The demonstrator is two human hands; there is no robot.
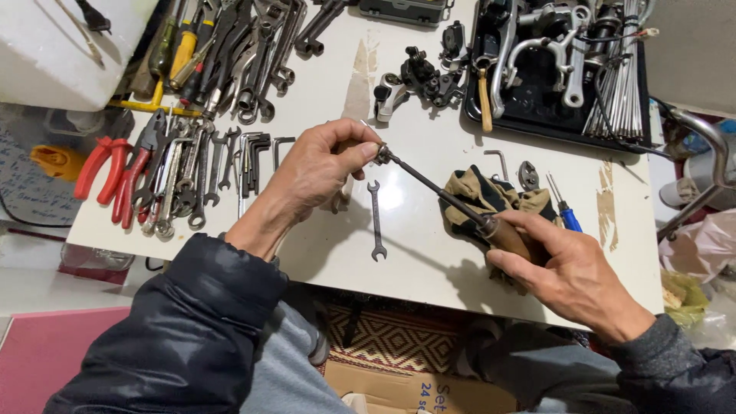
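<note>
My right hand point(563, 264) grips the brown wooden handle of a long dark screwdriver point(437, 190) that slants up to the left over the white table point(429, 253). At its tip, my left hand point(318, 165) pinches a small metal part point(381, 153) between thumb and fingers. A small open-ended spanner point(376, 220) lies flat on the table just below the shaft. Under my right hand lies a tan and black work glove point(479, 195).
Red-handled pliers point(115, 172), spanners and hex keys point(257, 153) crowd the left side. Dark brake parts point(418, 77) lie at the top centre, beside a black tray point(636, 130) of metal parts and spokes. A blue-handled screwdriver point(565, 211) rests at right. A cardboard box point(399, 391) sits below.
</note>
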